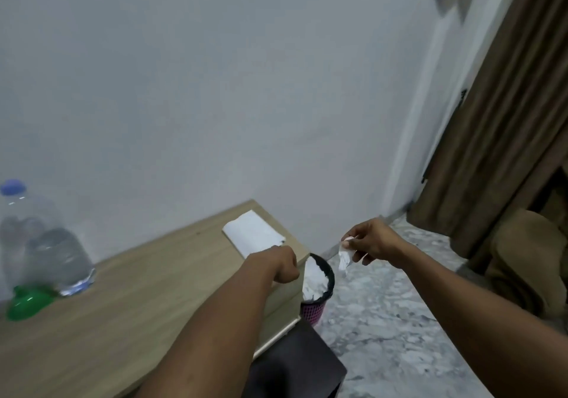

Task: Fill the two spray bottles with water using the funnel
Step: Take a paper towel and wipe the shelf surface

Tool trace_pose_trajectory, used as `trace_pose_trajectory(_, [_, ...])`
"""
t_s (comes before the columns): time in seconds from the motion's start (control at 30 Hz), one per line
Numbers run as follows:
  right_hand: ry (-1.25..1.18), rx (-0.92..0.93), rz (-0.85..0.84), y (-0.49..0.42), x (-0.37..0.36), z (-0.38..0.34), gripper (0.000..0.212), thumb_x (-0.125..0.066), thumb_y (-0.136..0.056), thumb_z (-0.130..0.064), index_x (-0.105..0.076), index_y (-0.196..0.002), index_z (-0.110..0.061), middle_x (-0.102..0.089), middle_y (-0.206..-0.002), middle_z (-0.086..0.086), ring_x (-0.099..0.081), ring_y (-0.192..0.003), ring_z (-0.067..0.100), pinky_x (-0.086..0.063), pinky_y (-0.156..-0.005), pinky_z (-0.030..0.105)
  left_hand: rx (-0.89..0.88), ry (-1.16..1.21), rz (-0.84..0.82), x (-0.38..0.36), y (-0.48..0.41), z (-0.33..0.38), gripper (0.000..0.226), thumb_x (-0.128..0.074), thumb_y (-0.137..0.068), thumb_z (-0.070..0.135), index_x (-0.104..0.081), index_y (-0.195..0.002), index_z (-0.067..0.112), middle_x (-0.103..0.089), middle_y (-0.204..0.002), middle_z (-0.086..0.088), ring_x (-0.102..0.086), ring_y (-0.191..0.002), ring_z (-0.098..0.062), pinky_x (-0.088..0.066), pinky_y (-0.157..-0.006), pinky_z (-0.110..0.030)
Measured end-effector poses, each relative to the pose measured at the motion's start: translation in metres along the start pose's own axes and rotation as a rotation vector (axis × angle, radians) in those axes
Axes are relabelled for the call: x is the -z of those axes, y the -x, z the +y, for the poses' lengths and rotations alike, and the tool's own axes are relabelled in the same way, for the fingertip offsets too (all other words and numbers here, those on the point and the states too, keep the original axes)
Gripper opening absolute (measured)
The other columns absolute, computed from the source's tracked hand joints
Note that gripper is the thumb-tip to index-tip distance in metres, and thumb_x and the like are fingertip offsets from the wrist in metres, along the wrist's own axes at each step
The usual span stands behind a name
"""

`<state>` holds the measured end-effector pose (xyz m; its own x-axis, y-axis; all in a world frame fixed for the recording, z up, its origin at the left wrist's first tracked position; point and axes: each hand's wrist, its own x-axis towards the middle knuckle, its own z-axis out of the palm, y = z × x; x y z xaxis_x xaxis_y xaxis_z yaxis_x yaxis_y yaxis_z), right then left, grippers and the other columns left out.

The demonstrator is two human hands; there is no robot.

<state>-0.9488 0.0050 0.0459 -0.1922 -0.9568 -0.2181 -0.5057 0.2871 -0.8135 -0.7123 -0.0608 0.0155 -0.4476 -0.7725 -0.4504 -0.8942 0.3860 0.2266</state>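
Head view. A wooden table (129, 314) runs from lower left to its far right corner, which ends just beside a grey wall (215, 90); beyond the table's right edge lies open speckled floor (384, 321), bounded at the right by a brown curtain (507, 121). A folded white paper (253, 233) lies near the far corner of the table. A small bin (318, 290) with a dark rim and pink mesh wall stands on the floor against the table's end and holds crumpled white paper. At the left edge, a large clear water bottle (46, 244) with a blue cap stands on the table, partly filled; the green funnel (29, 302) lies just in front of it, touching its base. The spray bottles are out of frame. The left hand (284, 265) is curled into a loose fist over the table's corner; whether it holds anything cannot be told. The right hand (373, 242) pinches a crumpled white tissue (345, 258) between thumb and fingertips, above the floor just right of the bin.
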Motion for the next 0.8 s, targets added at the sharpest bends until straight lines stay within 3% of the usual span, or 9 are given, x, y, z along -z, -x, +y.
trace_pose_trajectory(0.17, [-0.029, -0.04, 0.01, -0.065, 0.042, 0.011, 0.018, -0.071, -0.091, -0.012, -0.072, -0.092, 0.006, -0.07, -0.075, 0.017, -0.07, -0.065, 0.022, -0.058, -0.056, 0.03, -0.009, 0.028, -0.017, 0.03, -0.079, 0.016, 0.036, -0.054, -0.094, 0.031, -0.064, -0.126, 0.015, -0.063, -0.129, -0.005, -0.06, -0.115, -0.027, -0.05, -0.101, -0.043])
trace_pose_trajectory(0.3, [0.008, -0.067, -0.012, -0.106, 0.072, 0.031, 0.006, -0.07, -0.091, -0.008, -0.068, -0.096, -0.005, -0.072, -0.087, 0.017, -0.072, -0.068, 0.021, -0.058, -0.057, 0.031, -0.053, 0.018, -0.048, 0.045, -0.128, 0.046, 0.032, -0.055, -0.094, 0.03, -0.065, -0.122, 0.018, -0.065, -0.125, -0.006, -0.061, -0.11, -0.026, -0.052, -0.097, -0.041])
trace_pose_trajectory(0.37, [0.035, -0.082, -0.006, -0.127, 0.088, 0.041, 0.018, -0.073, -0.087, -0.007, -0.065, -0.102, -0.009, -0.072, -0.089, 0.014, -0.073, -0.069, 0.021, -0.056, -0.057, 0.029, -0.068, 0.022, -0.057, 0.053, -0.151, 0.063, 0.032, -0.057, -0.094, 0.031, -0.066, -0.122, 0.018, -0.066, -0.121, -0.005, -0.063, -0.108, -0.026, -0.053, -0.096, -0.041])
trace_pose_trajectory(0.5, [0.087, -0.08, -0.036, -0.177, 0.124, 0.066, 0.014, -0.075, -0.085, -0.005, -0.07, -0.098, -0.006, -0.075, -0.088, 0.013, -0.075, -0.078, 0.024, -0.058, -0.066, 0.03, -0.044, 0.069, -0.044, 0.064, -0.198, 0.095, 0.028, -0.055, -0.09, 0.028, -0.066, -0.114, 0.018, -0.073, -0.106, -0.005, -0.071, -0.1, -0.024, -0.057, -0.092, -0.043])
trace_pose_trajectory(0.6, [0.105, -0.06, -0.086, -0.216, 0.148, 0.086, 0.005, -0.073, -0.085, -0.001, -0.074, -0.09, -0.001, -0.076, -0.085, 0.015, -0.076, -0.079, 0.023, -0.062, -0.075, 0.034, 0.015, 0.07, -0.047, 0.064, -0.234, 0.115, 0.027, -0.055, -0.091, 0.029, -0.066, -0.113, 0.018, -0.071, -0.116, -0.007, -0.069, -0.1, -0.024, -0.056, -0.094, -0.042])
trace_pose_trajectory(0.7, [0.15, -0.051, -0.152, -0.252, 0.175, 0.106, 0.004, -0.073, -0.085, 0.0, -0.074, -0.089, 0.002, -0.076, -0.085, 0.015, -0.076, -0.077, 0.02, -0.062, -0.071, 0.032, 0.076, 0.063, -0.038, 0.061, -0.269, 0.135, 0.013, -0.055, -0.091, 0.026, -0.06, -0.101, 0.019, -0.069, -0.123, -0.009, -0.061, -0.093, -0.024, -0.053, -0.092, -0.038])
trace_pose_trajectory(0.8, [0.198, -0.046, -0.21, -0.287, 0.203, 0.122, 0.003, -0.072, -0.086, -0.002, -0.073, -0.088, 0.0, -0.077, -0.085, 0.013, -0.076, -0.077, 0.02, -0.061, -0.066, 0.029, 0.124, 0.065, -0.064, 0.058, -0.298, 0.161, 0.026, -0.055, -0.095, 0.029, -0.065, -0.115, 0.017, -0.064, -0.125, -0.006, -0.06, -0.105, -0.027, -0.052, -0.096, -0.042])
